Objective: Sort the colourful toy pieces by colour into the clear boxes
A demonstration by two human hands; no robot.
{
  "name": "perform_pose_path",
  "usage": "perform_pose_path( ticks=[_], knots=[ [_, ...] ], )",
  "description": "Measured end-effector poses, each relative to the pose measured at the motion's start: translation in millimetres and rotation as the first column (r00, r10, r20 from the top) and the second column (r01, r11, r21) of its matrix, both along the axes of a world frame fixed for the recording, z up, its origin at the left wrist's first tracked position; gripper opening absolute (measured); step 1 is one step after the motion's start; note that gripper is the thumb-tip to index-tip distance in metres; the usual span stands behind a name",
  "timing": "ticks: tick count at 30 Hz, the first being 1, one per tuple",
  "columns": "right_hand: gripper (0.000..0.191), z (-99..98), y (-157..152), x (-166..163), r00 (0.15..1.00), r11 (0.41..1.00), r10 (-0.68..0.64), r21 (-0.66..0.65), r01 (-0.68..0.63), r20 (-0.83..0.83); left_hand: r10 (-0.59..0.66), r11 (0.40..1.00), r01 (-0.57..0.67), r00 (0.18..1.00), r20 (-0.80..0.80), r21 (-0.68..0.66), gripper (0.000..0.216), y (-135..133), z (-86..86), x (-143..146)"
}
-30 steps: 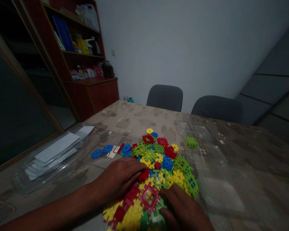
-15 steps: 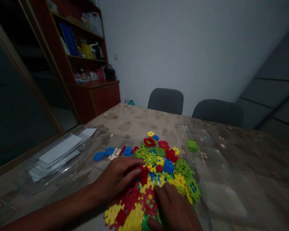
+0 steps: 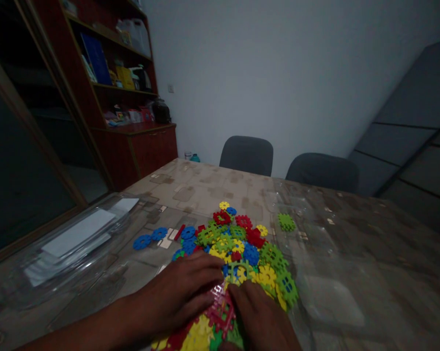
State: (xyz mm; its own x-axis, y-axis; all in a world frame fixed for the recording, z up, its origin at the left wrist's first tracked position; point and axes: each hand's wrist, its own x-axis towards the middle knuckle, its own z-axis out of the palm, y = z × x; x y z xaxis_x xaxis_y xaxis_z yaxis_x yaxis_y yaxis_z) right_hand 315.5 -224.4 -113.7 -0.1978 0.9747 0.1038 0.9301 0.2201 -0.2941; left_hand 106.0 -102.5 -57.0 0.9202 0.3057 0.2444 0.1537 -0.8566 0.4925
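Note:
A pile of plastic building pieces, notched squares and toothed discs in red, yellow, green and blue, lies before me. My left hand reaches in from the left, fingers bent, thumb and fingertips at a red building piece with a window-like grid. From the other side my right hand curls its fingers over the right edge of that red piece; its thumb is low and partly hidden. Yellow pieces lie under my left forearm and wrist. Past my fingertips sit a green arched piece and a yellow disc.
Two blue discs and a green square piece lie apart from the pile. Clear plastic packaging with white cards is at the left; a clear tray is at the right. Grey chairs stand behind the table.
My left hand has moved down and closer to my right hand, from a red piece higher in the pile to the red window-like piece. The view has shifted slightly.

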Motion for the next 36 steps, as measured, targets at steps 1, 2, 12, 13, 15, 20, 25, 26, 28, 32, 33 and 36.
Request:
perform_pose_path(
  ticks=[1,2,12,13,15,20,25,26,28,32,33,36],
  knots=[
    [0.068,1.2,0,-2,1.0,1.0,-0.012,-0.003,0.012,0.003,-0.021,1.0,0.021,0.999,-0.04,0.013,0.037,0,2.9,-2],
    [0.068,1.6,1,-3,1.0,1.0,-0.014,0.002,0.014,0.002,-0.04,0.999,0.042,0.996,-0.078,0.02,0.046,0,5.6,-3],
    [0.059,-2.2,1,0,0.999,0.999,0.02,-0.039,-0.021,-0.034,-0.106,0.994,0.103,0.991,-0.076,-0.045,0.044,0,7.8,0],
    [0.055,-0.7,0,0,0.999,0.999,0.013,-0.029,-0.014,-0.038,-0.101,0.993,0.097,0.994,-0.052,-0.074,0.045,1,5.2,-1],
    [0.041,3.3,1,0,0.999,1.0,-0.001,-0.003,0.001,-0.04,-0.046,0.99,0.043,0.999,-0.013,-0.135,0.05,5,-1.0,-5],
    [0.016,11.4,3,5,0.999,0.999,0.033,0.033,-0.032,-0.043,0.142,0.969,-0.132,0.989,0.031,-0.208,0.062,12,-10.9,-7],
    [0.034,11.9,0,6,0.996,0.997,0.047,0.066,-0.043,-0.072,0.17,0.968,-0.154,0.983,0.065,-0.199,0.065,8,-2.0,-6],
    [0.038,12.3,-1,5,0.995,0.997,0.045,0.062,-0.04,-0.084,0.17,0.967,-0.155,0.984,0.055,-0.202,0.065,7,1.0,-7],
    [0.034,14.4,-2,6,0.995,0.998,0.033,0.054,-0.028,-0.099,0.164,0.967,-0.151,0.985,0.05,-0.206,0.064,3,6.5,-6],
    [0.009,23.0,-1,14,0.996,0.996,0.024,0.091,-0.016,-0.083,0.074,0.982,-0.06,0.995,0.07,-0.178,0.067,-5,9.6,-3],
    [0.007,25.2,-1,16,0.995,0.994,0.031,0.105,-0.021,-0.09,0.038,0.987,-0.026,0.996,0.075,-0.16,0.07,-8,7.7,-2],
    [0.014,30.6,0,22,0.992,0.99,0.016,0.143,0.002,-0.126,-0.018,0.995,0.022,0.999,0.044,-0.094,0.075,-17,-5.0,3]
  ],
)
